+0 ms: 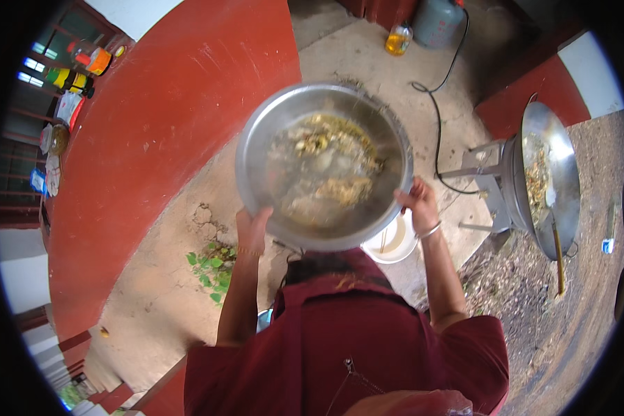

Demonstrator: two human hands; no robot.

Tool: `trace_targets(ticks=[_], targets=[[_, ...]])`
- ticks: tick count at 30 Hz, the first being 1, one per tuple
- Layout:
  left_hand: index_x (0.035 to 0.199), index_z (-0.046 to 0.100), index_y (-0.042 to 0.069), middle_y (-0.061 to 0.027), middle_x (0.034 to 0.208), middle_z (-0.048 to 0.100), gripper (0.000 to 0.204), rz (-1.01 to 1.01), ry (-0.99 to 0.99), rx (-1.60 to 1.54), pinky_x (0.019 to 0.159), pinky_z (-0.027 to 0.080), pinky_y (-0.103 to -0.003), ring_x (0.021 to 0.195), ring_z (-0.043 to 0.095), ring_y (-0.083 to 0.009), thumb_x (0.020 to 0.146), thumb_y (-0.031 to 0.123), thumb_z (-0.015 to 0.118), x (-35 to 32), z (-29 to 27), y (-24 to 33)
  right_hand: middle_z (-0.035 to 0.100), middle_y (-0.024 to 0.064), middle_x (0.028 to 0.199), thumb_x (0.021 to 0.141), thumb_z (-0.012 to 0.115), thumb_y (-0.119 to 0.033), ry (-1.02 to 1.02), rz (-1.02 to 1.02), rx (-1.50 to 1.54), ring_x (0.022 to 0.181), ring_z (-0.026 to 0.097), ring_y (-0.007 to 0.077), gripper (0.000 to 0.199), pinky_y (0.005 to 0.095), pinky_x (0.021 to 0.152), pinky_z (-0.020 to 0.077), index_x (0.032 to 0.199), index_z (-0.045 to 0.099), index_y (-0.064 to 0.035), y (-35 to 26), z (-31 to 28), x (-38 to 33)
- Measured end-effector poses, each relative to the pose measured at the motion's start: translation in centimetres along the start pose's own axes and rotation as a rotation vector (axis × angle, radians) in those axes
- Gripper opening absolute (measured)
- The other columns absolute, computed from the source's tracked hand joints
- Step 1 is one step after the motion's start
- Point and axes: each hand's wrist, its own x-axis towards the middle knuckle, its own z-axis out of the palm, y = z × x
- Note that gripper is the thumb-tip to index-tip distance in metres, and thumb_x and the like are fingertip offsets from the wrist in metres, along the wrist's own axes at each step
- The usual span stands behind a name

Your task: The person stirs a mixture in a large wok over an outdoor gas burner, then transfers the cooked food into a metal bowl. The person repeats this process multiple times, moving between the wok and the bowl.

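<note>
In front of my body I hold up a wide steel basin (258,170) by its rim. My left hand (254,229) grips the near left edge, and my right hand (419,204) grips the right edge with its thumb over the rim. Cooked food (326,173) in broth lies in the basin, partly blurred by steam. Under the basin's near right side a white bucket (397,241) shows in part, with thin sticks inside it.
At right a large wok (565,159) with food and a wooden-handled spatula (558,256) stands on a metal burner stand (489,191). A black hose (437,125) runs to a grey gas cylinder (437,24) beside an oil bottle (399,39). A red wall (166,118) rises at left, with sauce bottles (90,59) on its ledge.
</note>
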Motion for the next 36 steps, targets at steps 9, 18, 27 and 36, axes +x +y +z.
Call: trace_targets(ticks=[9,18,27,36], targets=[[0.083,0.059,-0.001,-0.0006,0.069,0.054,0.017,0.155,-0.099,-0.019,0.046,0.034,-0.022,0.055,0.047,-0.0068,0.07,0.011,0.058,1.2,-2.0,-1.3,0.053,0.0018,0.061,0.071,0.062,-0.001,0.032,-0.163,-0.042,0.048,0.048,0.0072,0.011,0.0185,0.04,0.0366,0.075,0.052,-0.0026,2.0,1.6,-2.9],[0.074,0.057,0.001,0.0019,0.061,0.05,0.011,0.148,-0.22,-0.117,0.043,0.032,-0.021,0.049,0.044,-0.0061,0.07,0.011,0.058,5.5,-3.5,-6.6,0.051,0.001,0.058,0.072,0.062,-0.001,0.108,-0.316,-0.08,0.045,0.046,0.0069,0.011,0.0184,0.038,0.0358,0.071,0.05,-0.0032,6.5,3.2,-1.8],[0.081,0.057,0.0,0.0,0.065,0.052,0.014,0.127,-0.28,-0.327,0.044,0.034,-0.022,0.053,0.045,-0.0074,0.071,0.01,0.059,6.9,-2.8,-10.3,0.051,0.0006,0.059,0.071,0.061,-0.001,0.116,-0.466,-0.165,0.046,0.045,0.0069,0.01,0.0188,0.039,0.0347,0.072,0.051,-0.0034,7.2,3.3,-2.8],[0.081,0.059,-0.004,-0.0056,0.074,0.06,0.014,0.29,-0.217,-0.327,0.058,0.043,-0.025,0.066,0.056,-0.0131,0.071,0.006,0.058,8.5,-2.3,-15.7,0.049,-0.0004,0.057,0.069,0.061,-0.001,0.047,-0.592,-0.184,0.045,0.045,0.0072,0.01,0.0189,0.038,0.0346,0.073,0.053,-0.0034,8.8,2.7,-1.2]])
